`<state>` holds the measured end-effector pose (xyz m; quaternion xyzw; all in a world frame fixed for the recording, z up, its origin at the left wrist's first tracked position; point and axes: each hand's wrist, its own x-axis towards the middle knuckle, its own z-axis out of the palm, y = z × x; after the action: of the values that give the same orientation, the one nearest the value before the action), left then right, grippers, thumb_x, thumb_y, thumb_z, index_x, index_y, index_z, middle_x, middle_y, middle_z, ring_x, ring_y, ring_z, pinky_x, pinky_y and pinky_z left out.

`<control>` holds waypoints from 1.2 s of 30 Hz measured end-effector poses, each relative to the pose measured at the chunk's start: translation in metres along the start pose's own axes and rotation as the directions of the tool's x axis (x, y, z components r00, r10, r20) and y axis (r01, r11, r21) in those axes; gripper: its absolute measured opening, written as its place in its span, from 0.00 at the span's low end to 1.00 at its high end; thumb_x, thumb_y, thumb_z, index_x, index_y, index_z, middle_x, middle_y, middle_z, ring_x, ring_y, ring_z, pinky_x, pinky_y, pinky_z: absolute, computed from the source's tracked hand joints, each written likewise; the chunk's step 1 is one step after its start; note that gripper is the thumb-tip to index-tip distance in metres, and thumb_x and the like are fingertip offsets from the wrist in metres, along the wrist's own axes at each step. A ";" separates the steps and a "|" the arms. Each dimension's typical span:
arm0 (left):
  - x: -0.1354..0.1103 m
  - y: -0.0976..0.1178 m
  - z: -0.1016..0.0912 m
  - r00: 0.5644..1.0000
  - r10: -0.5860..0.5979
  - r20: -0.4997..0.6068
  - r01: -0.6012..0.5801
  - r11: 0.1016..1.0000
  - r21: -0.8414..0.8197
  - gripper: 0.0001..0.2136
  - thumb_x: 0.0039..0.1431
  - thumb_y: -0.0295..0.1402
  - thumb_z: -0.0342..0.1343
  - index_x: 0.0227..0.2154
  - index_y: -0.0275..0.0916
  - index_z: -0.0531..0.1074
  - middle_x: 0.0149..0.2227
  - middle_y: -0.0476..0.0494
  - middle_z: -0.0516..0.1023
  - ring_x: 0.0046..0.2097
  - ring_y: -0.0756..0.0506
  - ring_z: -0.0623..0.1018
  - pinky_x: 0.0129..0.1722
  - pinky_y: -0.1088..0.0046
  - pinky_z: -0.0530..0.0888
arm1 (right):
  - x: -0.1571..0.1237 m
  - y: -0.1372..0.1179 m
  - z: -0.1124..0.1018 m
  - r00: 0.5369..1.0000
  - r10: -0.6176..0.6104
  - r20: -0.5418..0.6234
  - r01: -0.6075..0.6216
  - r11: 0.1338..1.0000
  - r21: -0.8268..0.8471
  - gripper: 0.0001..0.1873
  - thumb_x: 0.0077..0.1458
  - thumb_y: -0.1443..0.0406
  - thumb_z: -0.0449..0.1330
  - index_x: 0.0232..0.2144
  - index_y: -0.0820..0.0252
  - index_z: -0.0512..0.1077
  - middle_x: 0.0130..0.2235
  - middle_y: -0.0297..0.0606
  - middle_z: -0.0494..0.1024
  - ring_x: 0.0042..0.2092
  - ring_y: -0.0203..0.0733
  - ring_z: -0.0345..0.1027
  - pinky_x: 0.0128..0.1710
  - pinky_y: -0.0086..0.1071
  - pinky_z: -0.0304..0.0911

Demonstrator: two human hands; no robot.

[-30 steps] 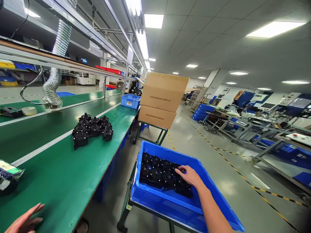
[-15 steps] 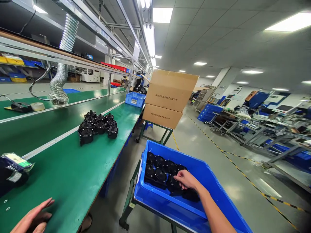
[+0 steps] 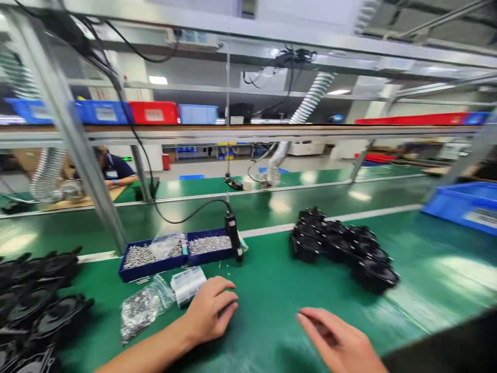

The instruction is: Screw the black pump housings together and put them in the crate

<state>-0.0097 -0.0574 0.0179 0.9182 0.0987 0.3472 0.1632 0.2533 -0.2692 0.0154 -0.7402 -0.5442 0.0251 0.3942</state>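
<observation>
My left hand [image 3: 212, 310] lies palm down on the green bench mat [image 3: 272, 290], fingers loosely bent, with nothing visible in it. It is right beside a small clear plastic box [image 3: 188, 284] and a bag of screws [image 3: 140, 310]. My right hand [image 3: 337, 341] hovers low over the mat at the near edge. Its fingers are stretched out and blurred, and it holds nothing. A cluster of black round parts [image 3: 341, 248] sits beyond it. A blue tray of screws [image 3: 176, 252] with an electric screwdriver [image 3: 233, 237] propped at its end lies behind my left hand.
More black round parts [image 3: 34, 305] are piled at the left edge. A blue bin [image 3: 464, 206] stands at the right on the bench. A slanted metal post [image 3: 83, 155] rises at the left. A person [image 3: 112, 168] sits across the line, under a shelf of coloured bins.
My view has swung left from the aisle and blue crate to face the bench. My right hand has left the crate and is now over the mat. My left hand has moved further onto the mat.
</observation>
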 end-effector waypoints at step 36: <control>-0.041 -0.059 -0.032 0.662 -0.709 -0.245 0.603 0.697 -0.389 0.11 0.64 0.38 0.58 0.28 0.40 0.77 0.30 0.47 0.79 0.35 0.45 0.76 0.36 0.71 0.66 | 0.124 -0.100 0.186 0.898 -0.370 0.239 0.239 0.866 0.440 0.20 0.71 0.55 0.53 0.29 0.57 0.69 0.30 0.35 0.72 0.34 0.42 0.68 0.34 0.33 0.63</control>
<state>-0.0653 -0.0071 -0.0064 0.7023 0.4063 0.4430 0.3814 0.1386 -0.0539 -0.0028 -0.5336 -0.6944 0.1901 0.4437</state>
